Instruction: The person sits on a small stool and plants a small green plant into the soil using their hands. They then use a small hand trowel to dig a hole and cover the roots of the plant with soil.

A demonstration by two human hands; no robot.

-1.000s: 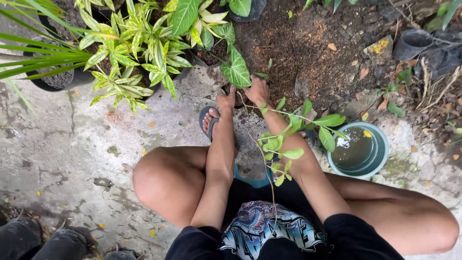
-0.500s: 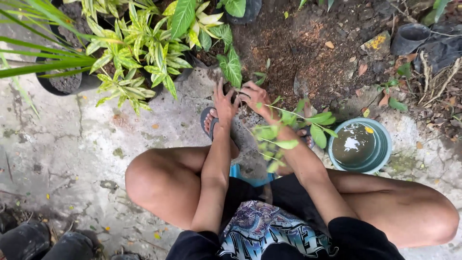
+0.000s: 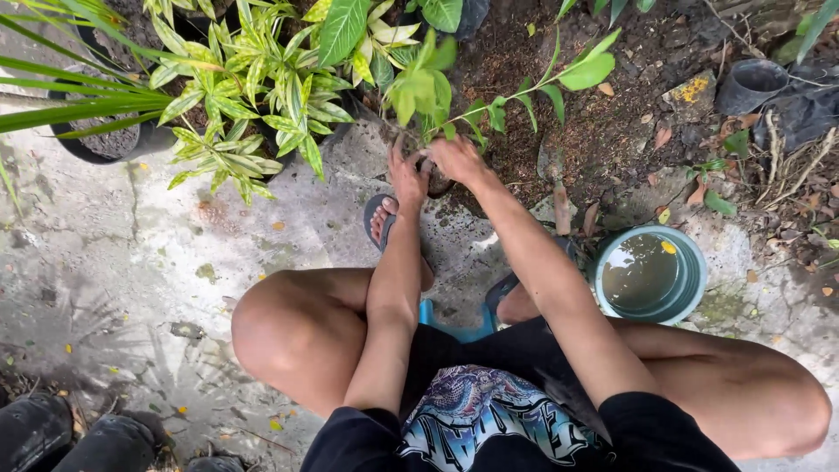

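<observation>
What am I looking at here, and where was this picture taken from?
The camera sits on a person's head and looks down, so you see their own arms, bent knees and sandalled feet as they squat on cracked concrete. Both hands work at a small dark pot at the edge of a patch of soil. The left hand presses against the pot's side; the right hand grips the base of a thin leafy seedling leaning to the right. Nearby stand potted plants with striped leaves, and a green bucket of murky water stands by the right knee.

Soft, even daylight, faint shadows on the concrete [image 3: 131, 262], slight blur in the leaves [image 3: 419, 83].
</observation>
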